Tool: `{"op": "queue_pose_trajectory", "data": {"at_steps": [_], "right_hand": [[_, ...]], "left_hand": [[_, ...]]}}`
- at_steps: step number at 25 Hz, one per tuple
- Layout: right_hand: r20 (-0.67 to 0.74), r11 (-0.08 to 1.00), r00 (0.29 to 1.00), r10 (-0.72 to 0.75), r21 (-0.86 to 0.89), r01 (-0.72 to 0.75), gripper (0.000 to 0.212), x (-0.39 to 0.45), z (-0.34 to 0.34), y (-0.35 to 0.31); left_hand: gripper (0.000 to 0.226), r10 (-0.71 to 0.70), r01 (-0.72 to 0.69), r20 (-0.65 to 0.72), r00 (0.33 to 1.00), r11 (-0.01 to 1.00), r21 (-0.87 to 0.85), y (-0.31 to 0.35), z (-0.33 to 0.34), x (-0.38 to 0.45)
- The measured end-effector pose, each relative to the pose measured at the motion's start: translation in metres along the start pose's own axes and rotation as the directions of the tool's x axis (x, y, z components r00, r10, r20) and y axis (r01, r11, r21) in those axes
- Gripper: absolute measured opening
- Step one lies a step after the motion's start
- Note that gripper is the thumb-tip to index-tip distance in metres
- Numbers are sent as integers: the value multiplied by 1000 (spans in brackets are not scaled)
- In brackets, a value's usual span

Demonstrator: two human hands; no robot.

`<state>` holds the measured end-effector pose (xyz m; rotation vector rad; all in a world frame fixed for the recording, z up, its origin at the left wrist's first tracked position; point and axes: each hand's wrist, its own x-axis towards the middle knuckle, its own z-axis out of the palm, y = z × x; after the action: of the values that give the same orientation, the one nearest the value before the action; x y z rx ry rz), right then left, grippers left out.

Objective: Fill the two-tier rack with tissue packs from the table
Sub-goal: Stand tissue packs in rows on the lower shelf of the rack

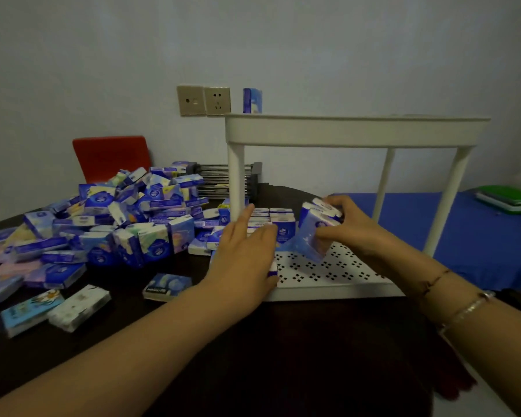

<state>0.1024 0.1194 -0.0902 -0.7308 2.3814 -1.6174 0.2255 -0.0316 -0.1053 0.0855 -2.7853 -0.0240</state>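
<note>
Tissue packs (pixel 109 224) lie heaped at the left of the frame on the dark table (pixel 193 341), with a few loose ones scattered along the lower left edge. At centre right stands the white two-tier rack (pixel 355 130); its perforated lower shelf (pixel 328 273) is mostly bare toward the front edge, while a row of packs (pixel 271 218) stands at its back left corner. One pack (pixel 252 100) stands upright on the top tier, near its left end. The right hand (pixel 348 224) grips a small bundle of packs (pixel 316 230), fingers curled round it, tilted just above the lower shelf. The left hand (pixel 247 251) reaches in beside the front left post (pixel 236 179), fingers straight and close together, resting against the stored packs
</note>
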Motion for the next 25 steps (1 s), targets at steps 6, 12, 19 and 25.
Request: {"op": "queue_pose_trajectory", "data": {"at_steps": [6, 12, 19, 25], "right_hand": [[190, 993, 980, 67, -111, -46, 66, 29, 23, 31], [146, 991, 989, -1, -134, 21, 88, 34, 44, 43], [124, 946, 979, 162, -303, -118, 73, 42, 48, 55], [192, 909, 968, 159, -412, -67, 42, 46, 56, 52]], "left_hand": [[57, 84, -116, 103, 991, 924, 365, -22, 8, -2], [60, 81, -122, 108, 991, 884, 452, -23, 16, 3], [48, 108, -113, 38, 993, 861, 496, -22, 23, 0], [46, 139, -131, 23, 990, 851, 508, -22, 23, 1]]}}
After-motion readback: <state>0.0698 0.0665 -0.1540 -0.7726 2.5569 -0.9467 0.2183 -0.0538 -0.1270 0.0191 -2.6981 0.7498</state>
